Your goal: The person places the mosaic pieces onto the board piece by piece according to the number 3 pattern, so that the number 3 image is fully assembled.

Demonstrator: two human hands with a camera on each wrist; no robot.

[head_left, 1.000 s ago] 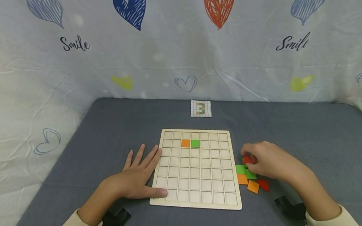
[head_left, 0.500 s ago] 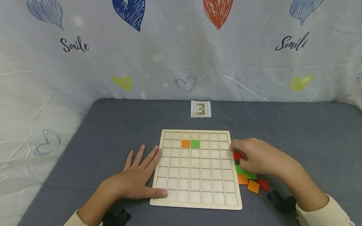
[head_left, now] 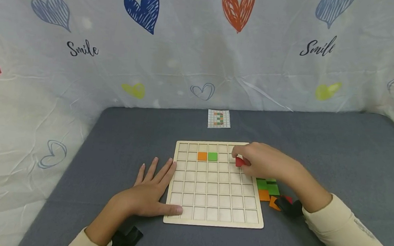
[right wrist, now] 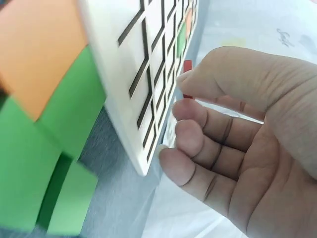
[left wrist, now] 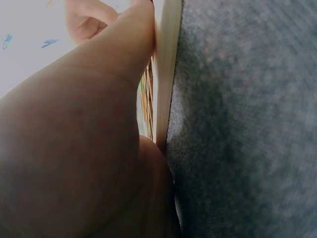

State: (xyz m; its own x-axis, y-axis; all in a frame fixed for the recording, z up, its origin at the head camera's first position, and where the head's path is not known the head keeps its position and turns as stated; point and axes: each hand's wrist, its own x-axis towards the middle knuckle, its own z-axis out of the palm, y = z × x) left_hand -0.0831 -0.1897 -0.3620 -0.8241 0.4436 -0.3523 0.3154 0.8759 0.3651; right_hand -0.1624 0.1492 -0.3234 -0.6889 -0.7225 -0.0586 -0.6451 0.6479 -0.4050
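A wooden grid board (head_left: 213, 223) lies on the grey table. In its second row sit an orange tile (head_left: 202, 156) and a green tile (head_left: 212, 156), side by side. My right hand (head_left: 267, 160) pinches a red tile (head_left: 239, 162) between thumb and fingers, over the board's upper right squares. In the right wrist view the red tile (right wrist: 187, 66) stands on edge at the thumb tip. My left hand (head_left: 143, 196) lies with fingers spread along the board's left edge, its thumb over the lower left corner. The left wrist view shows that hand (left wrist: 99, 99) against the board's side (left wrist: 167, 59).
Loose green tiles (head_left: 273, 189), orange tiles (head_left: 263, 195) and a red one lie right of the board, partly behind the right wrist. A small printed pattern card (head_left: 219, 119) lies beyond the board. A white heart-print cloth (head_left: 175, 50) hangs behind the table.
My right hand has carried the red tile left from the loose pile, past the board's right edge and over its squares. The left hand has stayed in place.
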